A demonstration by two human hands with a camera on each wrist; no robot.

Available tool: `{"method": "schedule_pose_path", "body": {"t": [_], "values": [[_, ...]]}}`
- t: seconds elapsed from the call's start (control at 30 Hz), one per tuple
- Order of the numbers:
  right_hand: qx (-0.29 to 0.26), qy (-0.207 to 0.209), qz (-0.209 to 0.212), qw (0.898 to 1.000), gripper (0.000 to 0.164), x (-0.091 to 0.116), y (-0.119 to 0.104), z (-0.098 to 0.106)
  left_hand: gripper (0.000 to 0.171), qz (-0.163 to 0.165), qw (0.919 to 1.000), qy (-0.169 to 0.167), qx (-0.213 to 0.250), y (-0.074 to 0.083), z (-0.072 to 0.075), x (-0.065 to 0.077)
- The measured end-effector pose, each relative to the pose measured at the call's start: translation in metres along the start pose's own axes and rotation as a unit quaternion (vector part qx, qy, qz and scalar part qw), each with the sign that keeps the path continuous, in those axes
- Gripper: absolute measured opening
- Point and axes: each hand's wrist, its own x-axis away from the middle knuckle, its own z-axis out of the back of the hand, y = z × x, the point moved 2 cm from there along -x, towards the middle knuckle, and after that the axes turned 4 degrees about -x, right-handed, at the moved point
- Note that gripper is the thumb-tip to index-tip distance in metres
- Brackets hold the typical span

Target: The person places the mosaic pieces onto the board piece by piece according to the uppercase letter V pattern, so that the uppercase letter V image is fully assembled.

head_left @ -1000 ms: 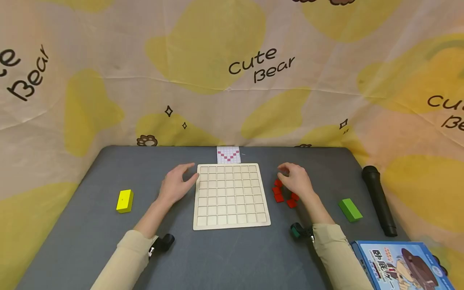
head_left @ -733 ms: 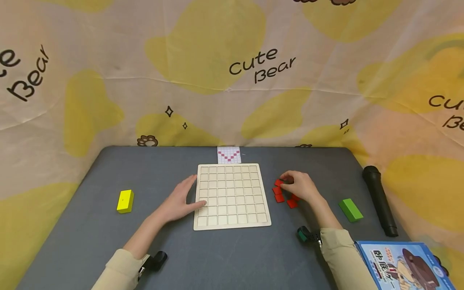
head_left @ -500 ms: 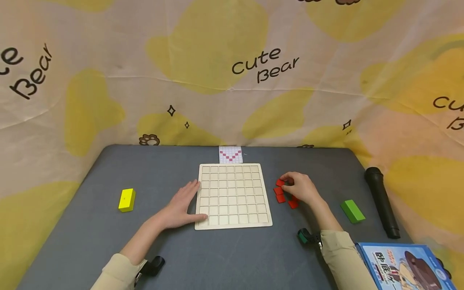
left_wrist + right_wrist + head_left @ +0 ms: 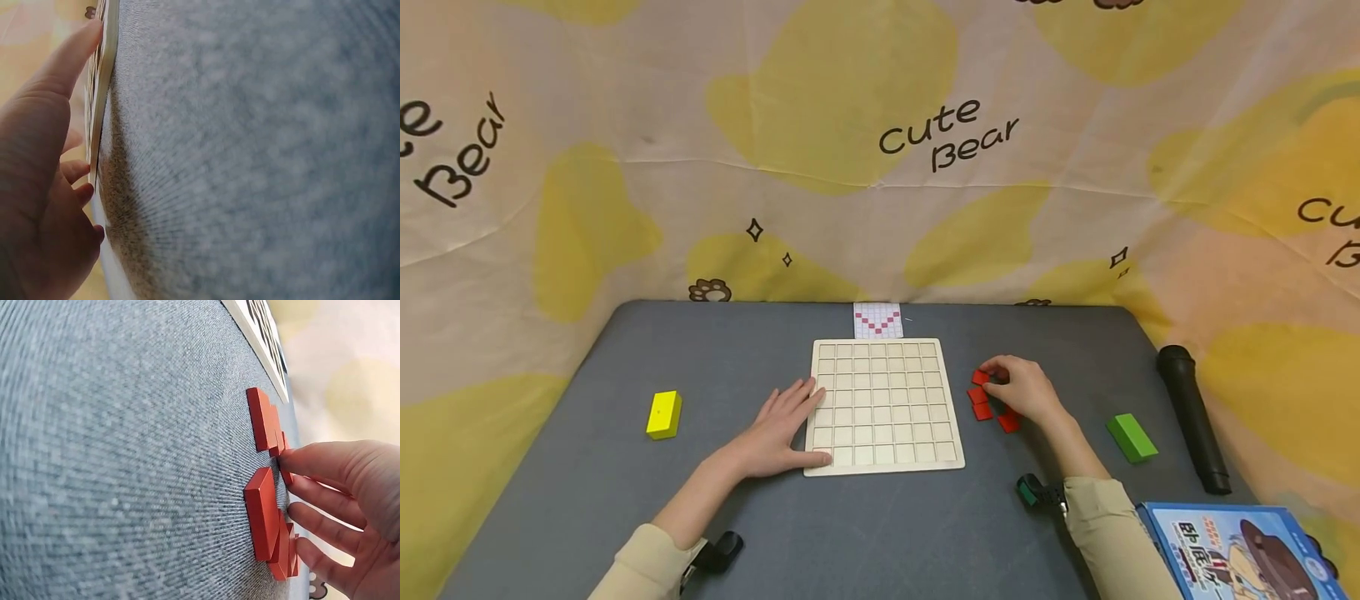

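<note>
My left hand [image 4: 773, 435] lies with spread fingers along the left edge of a pale wooden grid board [image 4: 883, 408], its thumb on the front left corner. In the left wrist view, the thumb rests at the rim of the board [image 4: 107, 69]. To the right of the board, my right hand [image 4: 1026, 390] reaches into a loose cluster of small red square tiles [image 4: 982, 412]. The right wrist view shows thumb and index finger pinching one red tile [image 4: 286, 476], mostly covered by the fingers. Other red tiles [image 4: 261, 515] lie on both sides of it.
A card with a pink V pattern [image 4: 877, 320] lies behind the board. A yellow block [image 4: 664, 415] stands far left. On the right are a green block [image 4: 1132, 437], a black microphone [image 4: 1193, 421] and a blue illustrated box [image 4: 1232, 550]. A patterned cloth [image 4: 850, 167] hangs behind the grey table [image 4: 880, 533].
My left hand has moved toward me and spread along the board's left edge, thumb sliding to the front corner. My right hand has lowered to the red tiles and closed thumb and index finger.
</note>
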Motion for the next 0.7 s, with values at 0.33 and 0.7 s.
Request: {"method": "schedule_pose_path", "body": {"t": [0.33,0.7], "values": [[-0.038,0.027,0.015,0.999,0.027,-0.001,-0.017,-0.007,0.107,-0.002,0.9997,-0.010,-0.023,-0.001,-0.003,0.001],[-0.119,0.003,0.080,0.990,0.027,0.006,-0.059,-0.034,0.118,0.023,0.9978,0.001,-0.062,-0.001,-0.005,0.000]]}}
